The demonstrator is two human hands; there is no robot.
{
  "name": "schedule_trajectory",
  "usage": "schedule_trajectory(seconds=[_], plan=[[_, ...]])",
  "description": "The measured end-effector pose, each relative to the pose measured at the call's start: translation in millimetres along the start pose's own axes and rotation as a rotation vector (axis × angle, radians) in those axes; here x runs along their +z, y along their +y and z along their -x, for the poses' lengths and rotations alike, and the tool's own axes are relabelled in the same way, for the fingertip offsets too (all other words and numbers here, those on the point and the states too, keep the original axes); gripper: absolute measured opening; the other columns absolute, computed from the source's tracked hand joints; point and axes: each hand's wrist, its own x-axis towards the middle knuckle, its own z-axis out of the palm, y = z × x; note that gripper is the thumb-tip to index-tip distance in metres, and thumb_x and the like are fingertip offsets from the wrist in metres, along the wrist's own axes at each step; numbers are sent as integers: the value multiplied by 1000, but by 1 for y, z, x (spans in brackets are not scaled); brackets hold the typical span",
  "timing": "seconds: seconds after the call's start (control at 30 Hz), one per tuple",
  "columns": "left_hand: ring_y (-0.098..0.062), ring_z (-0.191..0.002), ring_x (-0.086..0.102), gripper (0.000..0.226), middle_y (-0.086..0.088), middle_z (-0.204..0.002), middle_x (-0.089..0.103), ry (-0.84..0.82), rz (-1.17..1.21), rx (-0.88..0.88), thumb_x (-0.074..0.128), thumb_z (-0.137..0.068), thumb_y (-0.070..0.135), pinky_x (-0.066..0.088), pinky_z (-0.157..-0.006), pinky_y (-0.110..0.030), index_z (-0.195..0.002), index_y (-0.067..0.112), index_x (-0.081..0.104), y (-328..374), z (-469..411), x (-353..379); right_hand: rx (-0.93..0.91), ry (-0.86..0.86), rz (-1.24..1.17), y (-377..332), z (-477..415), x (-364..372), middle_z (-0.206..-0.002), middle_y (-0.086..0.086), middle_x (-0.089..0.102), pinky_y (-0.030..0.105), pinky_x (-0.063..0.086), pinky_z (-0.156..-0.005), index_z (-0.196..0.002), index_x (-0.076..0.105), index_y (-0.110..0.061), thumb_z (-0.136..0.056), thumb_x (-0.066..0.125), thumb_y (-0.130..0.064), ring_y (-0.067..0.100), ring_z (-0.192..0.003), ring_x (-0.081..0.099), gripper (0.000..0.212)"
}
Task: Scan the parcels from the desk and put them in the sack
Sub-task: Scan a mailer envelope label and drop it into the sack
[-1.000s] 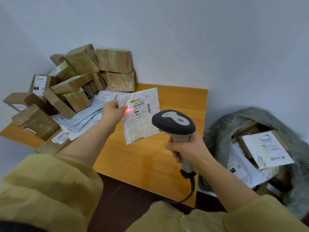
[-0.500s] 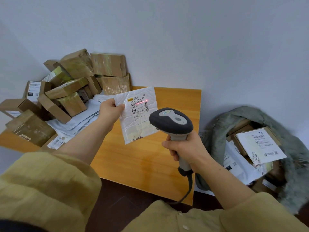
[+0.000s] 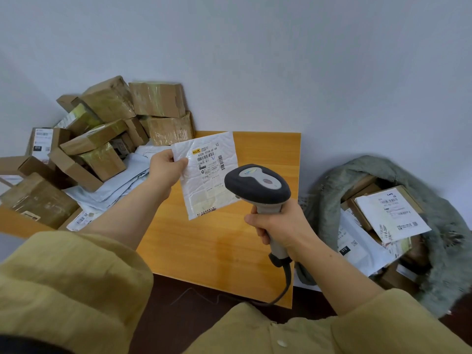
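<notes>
My left hand [image 3: 166, 168] pinches the left edge of a white padded envelope parcel [image 3: 208, 180] and holds it up over the wooden desk [image 3: 222, 246], label side toward me. A grey and black barcode scanner [image 3: 256, 187] is gripped by its handle in my right hand [image 3: 277, 224], its head just right of the envelope's lower corner and pointing at it. No red line shows on the label. The grey-green sack [image 3: 441, 226] stands open on the floor at the right, with several parcels inside.
Several taped brown cardboard boxes [image 3: 107, 123] are heaped at the desk's back left corner against the wall. Flat grey-white mailer bags [image 3: 115, 185] lie under and in front of them. The scanner's cable [image 3: 286, 284] hangs over the desk's front edge.
The red scan line moved up the label and is now gone. Both hands and the envelope stayed nearly where they were; the view has shifted slightly.
</notes>
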Motion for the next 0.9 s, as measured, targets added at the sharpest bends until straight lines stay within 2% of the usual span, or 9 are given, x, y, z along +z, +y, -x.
schedule_trajectory(seconds=[0.1, 0.2, 0.3, 0.37, 0.43, 0.57, 0.63, 0.77, 0.9], plan=[[-24, -93, 62, 20, -8, -100, 65, -8, 14, -3, 56, -92, 1, 52, -81, -36, -111, 1, 63, 3, 0, 4, 5, 6, -19, 1, -1, -3, -48, 1, 54, 24, 43, -45, -72, 59, -6, -82, 69, -3, 8, -36, 46, 14], [-23, -84, 64, 14, -6, -93, 66, -50, 69, -71, 55, -93, 0, 55, -71, -35, -104, 6, 62, 6, 2, 15, 30, 33, -86, 3, -2, -8, -50, 2, 54, 24, 43, -45, -83, 62, -5, -81, 71, -5, 9, -37, 46, 9], [-19, -75, 64, 8, -8, -88, 66, -152, 129, -221, 56, -92, -1, 54, -62, -32, -96, 5, 59, 7, 11, 45, 60, 83, -151, 9, 1, -22, -50, 2, 54, 24, 42, -45, -88, 63, -6, -83, 70, -7, 11, -37, 45, 9], [-19, -75, 63, 13, -9, -86, 65, -238, 153, -297, 54, -93, -3, 55, -65, -33, -86, 7, 56, 5, 21, 79, 90, 141, -196, 17, 5, -37, -52, 3, 54, 24, 42, -44, -88, 63, -6, -83, 69, -6, 12, -37, 45, 7], [-19, -74, 63, 16, -9, -86, 64, -324, 171, -354, 52, -94, -4, 54, -65, -34, -84, 8, 54, 2, 33, 120, 118, 204, -239, 26, 11, -56, -51, 4, 55, 24, 42, -44, -84, 63, -7, -83, 68, -5, 12, -37, 45, 6], [-20, -72, 62, 21, -10, -87, 64, -509, 160, -494, 42, -92, -10, 55, -51, -30, -100, 4, 56, -5, 59, 212, 170, 350, -353, 48, 29, -103, -52, 8, 53, 24, 41, -43, -79, 61, -5, -83, 67, -1, 14, -35, 43, 9], [-22, -72, 62, 26, -12, -88, 63, -584, 177, -542, 39, -90, -14, 54, -48, -30, -100, 3, 55, -4, 74, 258, 200, 418, -430, 61, 40, -127, -51, 8, 52, 24, 40, -43, -82, 61, -3, -84, 67, -1, 15, -36, 43, 6], [-30, -85, 62, 29, -20, -104, 62, -644, 256, -635, 38, -89, -19, 52, -66, -40, -109, -3, 52, -2, 94, 348, 251, 553, -558, 91, 60, -169, -50, 9, 51, 26, 39, -42, -84, 62, -1, -83, 67, -1, 18, -39, 43, 5], [-36, -114, 57, 43, -19, -131, 55, -649, 300, -734, 34, -91, -19, 54, -67, -44, -130, -3, 43, -2, 100, 428, 291, 647, -659, 117, 78, -197, -49, 9, 50, 26, 38, -41, -82, 64, -2, -83, 66, 2, 19, -40, 43, 4]])
